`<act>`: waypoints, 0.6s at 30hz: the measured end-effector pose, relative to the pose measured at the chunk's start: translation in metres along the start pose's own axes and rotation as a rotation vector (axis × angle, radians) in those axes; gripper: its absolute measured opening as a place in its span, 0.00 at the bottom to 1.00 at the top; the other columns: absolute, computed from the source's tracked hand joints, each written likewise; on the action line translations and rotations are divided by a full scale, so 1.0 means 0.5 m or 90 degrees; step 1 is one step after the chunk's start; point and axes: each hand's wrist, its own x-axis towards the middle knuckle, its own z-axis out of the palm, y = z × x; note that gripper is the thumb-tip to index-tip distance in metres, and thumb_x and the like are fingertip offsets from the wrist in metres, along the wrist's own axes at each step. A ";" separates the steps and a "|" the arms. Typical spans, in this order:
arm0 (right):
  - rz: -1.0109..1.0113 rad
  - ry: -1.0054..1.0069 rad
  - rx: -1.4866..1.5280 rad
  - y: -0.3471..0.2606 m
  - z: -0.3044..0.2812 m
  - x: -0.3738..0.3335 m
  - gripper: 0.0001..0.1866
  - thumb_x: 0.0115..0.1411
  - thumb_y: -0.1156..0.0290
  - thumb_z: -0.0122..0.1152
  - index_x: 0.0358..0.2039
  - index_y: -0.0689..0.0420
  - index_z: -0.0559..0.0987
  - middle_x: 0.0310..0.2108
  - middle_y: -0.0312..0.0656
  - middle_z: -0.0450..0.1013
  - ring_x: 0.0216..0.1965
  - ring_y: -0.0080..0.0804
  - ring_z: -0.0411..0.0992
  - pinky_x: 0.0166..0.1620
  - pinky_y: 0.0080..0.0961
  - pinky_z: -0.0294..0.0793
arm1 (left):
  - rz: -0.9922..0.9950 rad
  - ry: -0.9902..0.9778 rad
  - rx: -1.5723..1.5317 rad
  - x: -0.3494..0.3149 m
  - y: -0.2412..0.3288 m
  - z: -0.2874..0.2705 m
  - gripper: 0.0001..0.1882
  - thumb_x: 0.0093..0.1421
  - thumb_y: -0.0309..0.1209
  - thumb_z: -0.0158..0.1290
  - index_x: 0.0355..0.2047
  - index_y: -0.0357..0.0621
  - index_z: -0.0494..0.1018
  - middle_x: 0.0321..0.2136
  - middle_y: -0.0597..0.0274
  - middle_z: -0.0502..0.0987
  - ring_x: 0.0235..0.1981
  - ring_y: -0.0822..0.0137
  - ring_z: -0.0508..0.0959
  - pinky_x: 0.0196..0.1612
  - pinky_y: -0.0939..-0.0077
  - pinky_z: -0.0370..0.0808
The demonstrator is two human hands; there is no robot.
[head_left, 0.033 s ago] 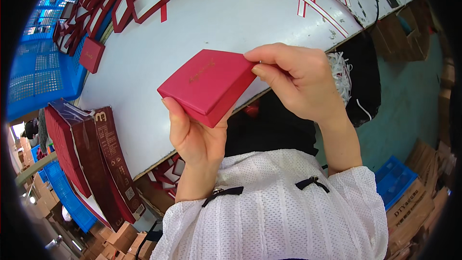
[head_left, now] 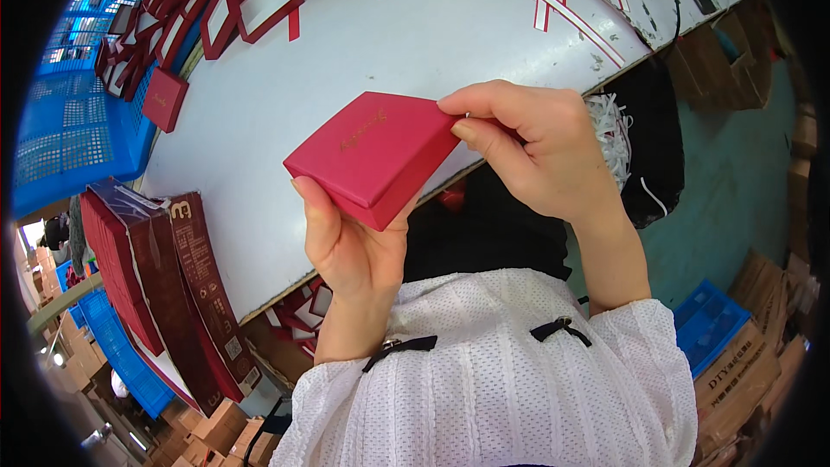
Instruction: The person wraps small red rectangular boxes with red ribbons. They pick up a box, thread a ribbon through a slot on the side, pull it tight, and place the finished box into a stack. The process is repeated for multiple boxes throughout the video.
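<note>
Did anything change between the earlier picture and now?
Barely: the red box and the right hand sit a touch nearer the person's body, if at all. Nothing was visibly grasped or released. The left hand still supports the box, and the right fingertips remain at its right corner.

Def a workshop, packaging type imo: scuffed white worktop [head_left: 233,182] w/ a pile of red box parts [head_left: 173,35] & ribbon strips [head_left: 571,24], blue plastic crate [head_left: 130,134] right beside it, green floor [head_left: 718,173], plus lots of brown cardboard boxes [head_left: 216,425] round the edges tbh.
</note>
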 end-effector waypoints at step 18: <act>0.275 0.045 0.305 -0.013 0.028 -0.028 0.10 0.46 0.76 0.56 0.31 0.63 0.74 0.15 0.34 0.69 0.16 0.13 0.63 0.18 0.09 0.60 | 0.073 0.097 0.415 0.068 -0.044 -0.026 0.15 0.59 0.38 0.37 0.34 0.38 0.65 0.32 0.58 0.71 0.35 0.67 0.71 0.41 0.72 0.67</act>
